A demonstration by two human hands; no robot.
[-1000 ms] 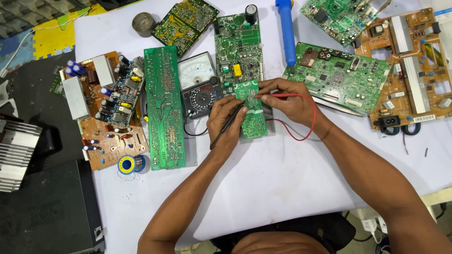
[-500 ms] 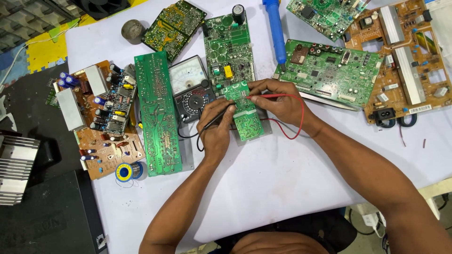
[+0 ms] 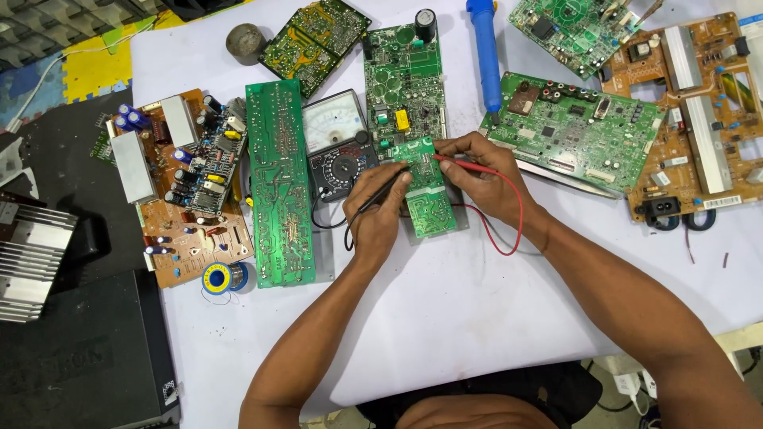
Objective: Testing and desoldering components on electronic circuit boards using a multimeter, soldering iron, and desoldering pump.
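While both my hands work over the small green circuit board (image 3: 427, 191) lying near the middle of the white worktop (image 3: 477, 318), my left hand (image 3: 377, 210) pinches the black probe (image 3: 383, 191) between thumb and fingers, its tip slanting up onto the board's left edge. My right hand (image 3: 481, 179) pinches the red probe (image 3: 461, 164) the same way, fingers pressed together round it, the tip touching the board's upper part. From that probe the red lead (image 3: 517, 226) loops out past my wrist and back under my hand, and a black lead (image 3: 347, 234) hangs below my left hand. Just beside the small board, to its left, sits the analogue meter (image 3: 338, 143) with its pale dial face and round selector knob. Touching the small board's top end is a taller green board (image 3: 404, 79) carrying a black capacitor, and left of the meter lies a long narrow green board (image 3: 278, 183). Further toward the left edge of the worktop rests a brown board (image 3: 187, 191) crowded with parts, with a solder reel (image 3: 221, 278) just below it. Toward the back edge lies a blue-handled soldering iron (image 3: 486, 52), and right of it a wide green board (image 3: 572, 131), then an orange-brown board (image 3: 699, 119) near the right edge.
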